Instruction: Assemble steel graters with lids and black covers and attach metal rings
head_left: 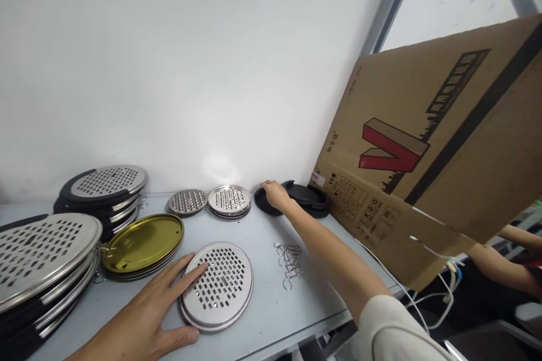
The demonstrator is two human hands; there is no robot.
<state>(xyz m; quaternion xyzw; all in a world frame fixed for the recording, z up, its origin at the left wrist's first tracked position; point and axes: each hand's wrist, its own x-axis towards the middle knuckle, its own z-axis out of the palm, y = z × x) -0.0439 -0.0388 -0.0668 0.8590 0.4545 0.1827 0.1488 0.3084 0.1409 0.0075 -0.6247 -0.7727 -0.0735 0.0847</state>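
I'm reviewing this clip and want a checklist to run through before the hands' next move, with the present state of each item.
1. Left hand at the perforated disc: ok, fingertips reach over its left side.
2. Disc lying on the table with its holed face up: ok.
3. Right hand secure on the black part by the wall: cannot tell, the fingers are at it but the grip is hidden.
4. Wire clips clear of both hands: ok, they lie beyond the disc's right side.
5. Both hands on one piece: not ok, each is at a different one.
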